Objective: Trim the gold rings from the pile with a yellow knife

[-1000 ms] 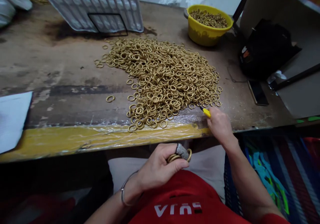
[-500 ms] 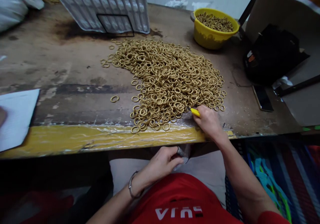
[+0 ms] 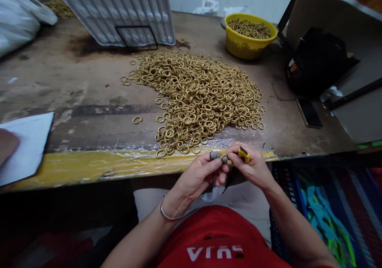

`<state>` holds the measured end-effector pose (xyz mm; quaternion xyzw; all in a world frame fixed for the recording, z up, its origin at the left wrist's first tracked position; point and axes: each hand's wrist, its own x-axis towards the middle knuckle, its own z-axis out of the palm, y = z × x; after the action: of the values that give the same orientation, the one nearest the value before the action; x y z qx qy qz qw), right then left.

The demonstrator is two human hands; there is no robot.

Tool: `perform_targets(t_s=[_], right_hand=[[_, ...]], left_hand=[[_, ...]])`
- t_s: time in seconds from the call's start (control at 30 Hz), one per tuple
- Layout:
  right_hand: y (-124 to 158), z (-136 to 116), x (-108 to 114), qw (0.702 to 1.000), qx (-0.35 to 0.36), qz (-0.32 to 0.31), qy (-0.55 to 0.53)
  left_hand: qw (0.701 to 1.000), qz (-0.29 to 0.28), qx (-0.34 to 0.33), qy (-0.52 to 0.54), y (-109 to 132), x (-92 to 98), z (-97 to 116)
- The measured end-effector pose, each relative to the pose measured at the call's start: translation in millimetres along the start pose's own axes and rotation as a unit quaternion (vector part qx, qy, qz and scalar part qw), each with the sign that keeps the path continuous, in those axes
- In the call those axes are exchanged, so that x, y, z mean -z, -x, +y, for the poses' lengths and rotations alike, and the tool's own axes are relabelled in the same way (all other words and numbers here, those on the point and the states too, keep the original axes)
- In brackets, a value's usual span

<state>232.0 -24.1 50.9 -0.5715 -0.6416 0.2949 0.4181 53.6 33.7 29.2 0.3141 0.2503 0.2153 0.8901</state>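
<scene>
yellow tool (image 3: pixel 244 155) in rt hand (image 3: pixel 253 168), tip pointing left

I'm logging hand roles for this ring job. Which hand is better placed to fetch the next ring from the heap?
Probably the right hand: it holds the yellow tool just below the ring heap. The left hand is occupied, pinching a ring with its grey-covered thumb.

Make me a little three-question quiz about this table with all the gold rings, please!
1. True or false: the round yellow plastic bowl has rings inside.
2. Which hand grips the small yellow-handled tool: A left hand, B right hand?
3. Fill in: the big heap of gold metal rings lies on the worn brown ____.

Key: 1 true. 2 B. 3 wooden table.
</scene>
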Motion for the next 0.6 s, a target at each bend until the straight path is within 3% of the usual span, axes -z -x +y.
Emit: perform_targets(t_s=[0.07,0.17,0.33,0.47,0.53,0.6], right_hand=[[6.5,-2.7,-1.7,0.993,0.019,0.008,0.115],[15.0,-9.4,-6.9,0.959,0.010,-0.001,0.282],[13.8,-9.4,-12.5,0.910,-0.030,-0.022,0.412],[1.2,15.1,6.3,0.844,-0.172,-0.032,0.507],[-7.0,28.9,18.8,0.843,-0.190,-0.005,0.503],[-17.0,38.4,26.3,0.873,-0.146,0.026,0.466]], left_hand=[[0.998,0.029,-0.029,-0.038,1.4,-1.9,0.6],[0.987,0.063,-0.080,-0.122,1.8,-3.7,3.1],[0.956,0.071,-0.127,-0.256,6.0,-7.5,9.9],[0.908,0.026,-0.202,-0.366,18.7,-13.3,19.1],[0.891,-0.001,-0.214,-0.401,20.6,-12.8,21.8],[0.899,0.003,-0.187,-0.395,16.0,-8.2,20.3]])
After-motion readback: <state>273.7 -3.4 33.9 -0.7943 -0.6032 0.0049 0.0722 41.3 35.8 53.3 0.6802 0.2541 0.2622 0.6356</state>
